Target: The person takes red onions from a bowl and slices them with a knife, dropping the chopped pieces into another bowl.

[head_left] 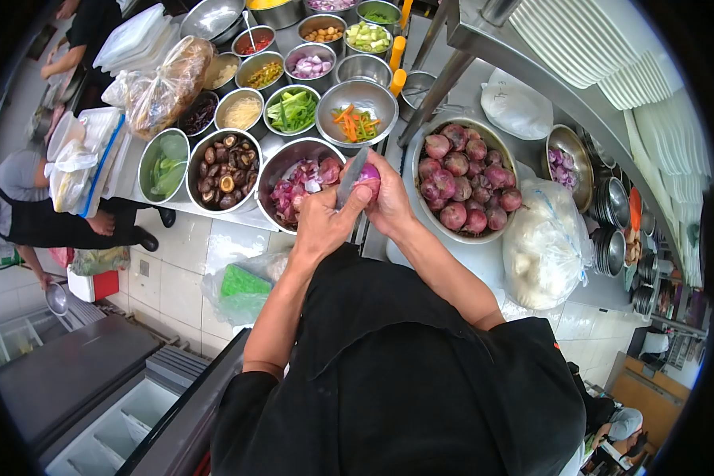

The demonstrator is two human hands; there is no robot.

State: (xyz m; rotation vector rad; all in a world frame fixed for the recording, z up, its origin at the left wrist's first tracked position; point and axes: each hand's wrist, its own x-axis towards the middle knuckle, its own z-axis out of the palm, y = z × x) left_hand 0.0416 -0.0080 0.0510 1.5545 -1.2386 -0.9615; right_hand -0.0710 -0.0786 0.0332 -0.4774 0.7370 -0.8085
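Observation:
My left hand (323,222) is wrapped round a knife (352,176), its grey blade angled upward. In my right hand (390,198) is a red onion (368,174), and the blade lies against or very near it; the exact contact is hidden by my fingers. Just left of my hands stands a metal bowl (262,184) with red onion peels and pieces (297,184). To the right, a larger metal bowl (509,151) is full of whole red onions (470,174).
Several metal bowls hold mushrooms (224,170), sliced greens (291,111) and pepper strips (355,124). A bag of white food (541,246) sits at the right edge. An upright metal post (440,91) rises beside the onion bowl. Another person (36,190) is at the left.

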